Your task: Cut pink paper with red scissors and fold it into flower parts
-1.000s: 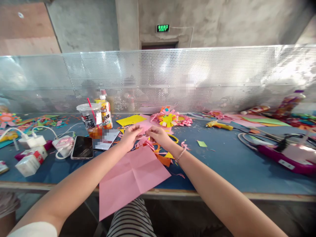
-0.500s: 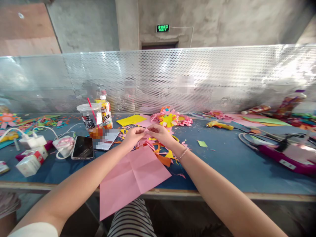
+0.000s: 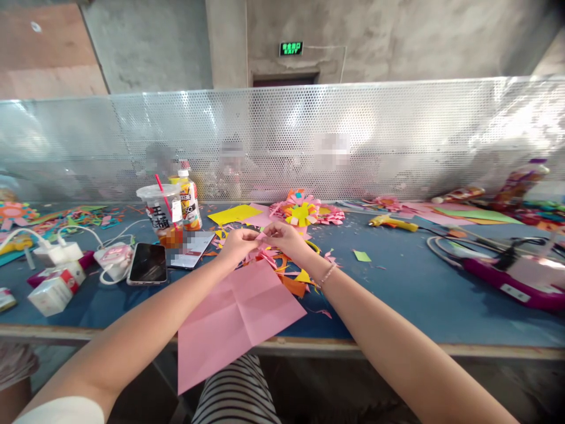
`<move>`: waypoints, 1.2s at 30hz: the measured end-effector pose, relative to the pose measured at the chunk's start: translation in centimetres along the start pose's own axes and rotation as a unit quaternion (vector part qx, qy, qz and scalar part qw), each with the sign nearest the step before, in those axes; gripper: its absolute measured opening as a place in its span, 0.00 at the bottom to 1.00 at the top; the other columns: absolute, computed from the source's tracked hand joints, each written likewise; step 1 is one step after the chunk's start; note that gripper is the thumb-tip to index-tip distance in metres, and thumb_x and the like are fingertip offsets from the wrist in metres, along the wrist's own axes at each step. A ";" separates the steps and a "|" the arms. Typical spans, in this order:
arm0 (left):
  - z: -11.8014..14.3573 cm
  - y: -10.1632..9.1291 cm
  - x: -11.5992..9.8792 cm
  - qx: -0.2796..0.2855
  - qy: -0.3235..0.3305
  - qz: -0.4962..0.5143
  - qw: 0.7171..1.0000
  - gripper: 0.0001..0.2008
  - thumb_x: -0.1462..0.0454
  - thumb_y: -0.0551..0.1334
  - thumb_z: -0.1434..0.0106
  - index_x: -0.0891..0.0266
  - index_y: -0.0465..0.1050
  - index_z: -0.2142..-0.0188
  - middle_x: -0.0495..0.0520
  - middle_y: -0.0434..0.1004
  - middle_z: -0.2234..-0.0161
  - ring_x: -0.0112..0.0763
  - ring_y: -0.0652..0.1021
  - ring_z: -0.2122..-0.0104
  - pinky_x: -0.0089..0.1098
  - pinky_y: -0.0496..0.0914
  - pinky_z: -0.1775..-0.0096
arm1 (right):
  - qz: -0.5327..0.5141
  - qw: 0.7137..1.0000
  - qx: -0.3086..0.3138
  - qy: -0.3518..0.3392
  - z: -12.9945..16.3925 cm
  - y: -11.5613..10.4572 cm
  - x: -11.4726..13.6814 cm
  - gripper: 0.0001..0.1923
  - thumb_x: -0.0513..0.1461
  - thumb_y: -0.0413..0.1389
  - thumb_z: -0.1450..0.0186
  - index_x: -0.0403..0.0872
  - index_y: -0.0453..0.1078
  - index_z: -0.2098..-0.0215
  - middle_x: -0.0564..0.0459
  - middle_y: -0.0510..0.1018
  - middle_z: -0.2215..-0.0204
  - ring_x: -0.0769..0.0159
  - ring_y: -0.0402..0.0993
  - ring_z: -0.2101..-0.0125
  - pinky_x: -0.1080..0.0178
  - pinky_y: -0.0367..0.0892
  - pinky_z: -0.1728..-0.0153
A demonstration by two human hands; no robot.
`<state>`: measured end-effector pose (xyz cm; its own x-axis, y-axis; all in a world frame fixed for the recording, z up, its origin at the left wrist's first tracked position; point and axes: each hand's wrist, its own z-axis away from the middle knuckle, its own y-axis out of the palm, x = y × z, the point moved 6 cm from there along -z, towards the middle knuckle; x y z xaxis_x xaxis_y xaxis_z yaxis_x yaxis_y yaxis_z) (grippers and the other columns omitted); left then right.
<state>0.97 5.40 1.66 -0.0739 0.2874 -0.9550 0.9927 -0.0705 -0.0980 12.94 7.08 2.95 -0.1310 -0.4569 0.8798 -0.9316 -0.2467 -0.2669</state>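
Observation:
My left hand (image 3: pixel 239 245) and my right hand (image 3: pixel 286 240) meet above the table, fingertips pinched together. Between them is a small piece of pink paper (image 3: pixel 261 238), mostly hidden by the fingers. Below my hands, a creased pink sheet (image 3: pixel 241 318) lies partly over the table's front edge, above my striped lap. Paper scraps (image 3: pixel 292 285) in pink, orange and yellow are heaped just behind the sheet. Farther back stands a paper flower (image 3: pixel 302 213) with a yellow middle and pink petals.
To the left are a phone (image 3: pixel 148 263), a drink cup (image 3: pixel 159 207), a juice bottle (image 3: pixel 190 203) and chargers (image 3: pixel 59 253) with cables. A yellow glue gun (image 3: pixel 392 222) and a purple power strip (image 3: pixel 507 284) lie on the right. A perforated metal screen (image 3: pixel 282 144) borders the back.
My fingers have shifted only slightly around the small pink paper. The creased sheet and the things on the table stay where they were.

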 end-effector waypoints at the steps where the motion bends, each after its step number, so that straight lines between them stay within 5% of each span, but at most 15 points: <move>1: 0.0 0.1 0.1 0.000 -0.008 0.008 1.000 0.09 0.65 0.64 0.56 0.66 0.75 0.72 0.52 0.74 0.76 0.26 0.73 0.76 0.28 0.69 0.70 | 0.002 1.000 0.003 -0.001 0.0 0.1 0.1 0.10 0.39 0.57 0.53 0.43 0.65 0.74 0.57 0.67 0.78 0.76 0.62 0.80 0.69 0.61 0.79; 8: 0.1 0.1 0.6 -0.012 -0.058 0.096 0.994 0.09 0.69 0.64 0.58 0.67 0.71 0.73 0.53 0.74 0.75 0.28 0.74 0.75 0.31 0.70 0.69 | -0.008 1.000 0.006 -0.007 0.0 0.1 0.3 0.09 0.38 0.57 0.53 0.44 0.64 0.75 0.59 0.65 0.79 0.76 0.61 0.80 0.70 0.59 0.80; 20: 0.1 -0.1 0.4 -0.024 -0.041 0.067 0.997 0.07 0.68 0.64 0.58 0.67 0.71 0.75 0.51 0.73 0.77 0.28 0.74 0.77 0.32 0.70 0.70 | -0.069 0.997 0.016 0.037 0.0 0.2 -0.8 0.08 0.38 0.58 0.54 0.43 0.65 0.76 0.60 0.66 0.82 0.79 0.58 0.83 0.73 0.54 0.83; 28: 0.3 0.1 0.4 -0.024 -0.092 0.157 0.983 0.06 0.73 0.60 0.56 0.68 0.71 0.76 0.51 0.73 0.79 0.26 0.74 0.79 0.31 0.71 0.71 | -0.189 0.978 0.040 0.085 0.1 0.5 -1.2 0.06 0.34 0.57 0.55 0.43 0.66 0.77 0.59 0.67 0.82 0.77 0.63 0.82 0.71 0.61 0.80; 36: 0.2 0.2 0.9 -0.026 -0.111 0.178 0.977 0.06 0.74 0.59 0.56 0.69 0.70 0.75 0.53 0.74 0.79 0.28 0.75 0.78 0.31 0.71 0.72 | -0.165 0.983 0.053 0.066 0.2 0.6 -1.1 0.10 0.36 0.61 0.55 0.43 0.64 0.76 0.58 0.69 0.80 0.75 0.66 0.79 0.70 0.62 0.77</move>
<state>1.12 5.42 0.68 0.2633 0.0383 -0.9640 0.9625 -0.0785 0.2598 12.59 7.28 1.76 0.1233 -0.2231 0.9670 -0.8907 -0.4545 0.0087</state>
